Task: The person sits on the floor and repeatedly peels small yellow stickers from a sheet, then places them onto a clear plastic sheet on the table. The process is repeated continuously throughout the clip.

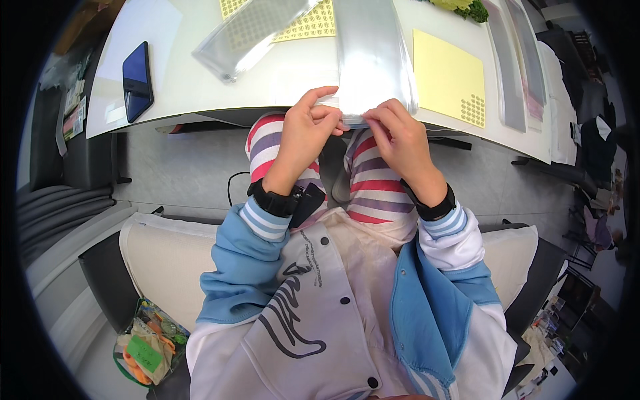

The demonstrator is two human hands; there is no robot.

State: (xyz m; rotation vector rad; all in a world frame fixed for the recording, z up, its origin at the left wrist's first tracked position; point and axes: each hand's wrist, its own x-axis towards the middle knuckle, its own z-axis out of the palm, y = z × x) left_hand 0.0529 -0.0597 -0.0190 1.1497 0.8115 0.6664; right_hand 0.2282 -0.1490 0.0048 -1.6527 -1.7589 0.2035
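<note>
A stack of long transparent plastic bags [372,55] lies on the white table, its near end at the table's front edge. My left hand [310,130] grips the left corner of that end between thumb and fingers, the index finger raised. At the right corner, my right hand [402,137] pinches the edge of the bags with thumb and fingertips. Whether one bag or several are between the fingers cannot be made out. To the right lies a yellow sticker sheet [445,70] with several round printed stickers at its lower corner.
More transparent bags [240,42] lie left of the stack, partly over a yellow sheet of round stickers [312,22]. A smartphone [137,82] rests far left on the white table [185,90]. Long plastic sleeves [505,70] lie at the right, near green artificial foliage [472,10].
</note>
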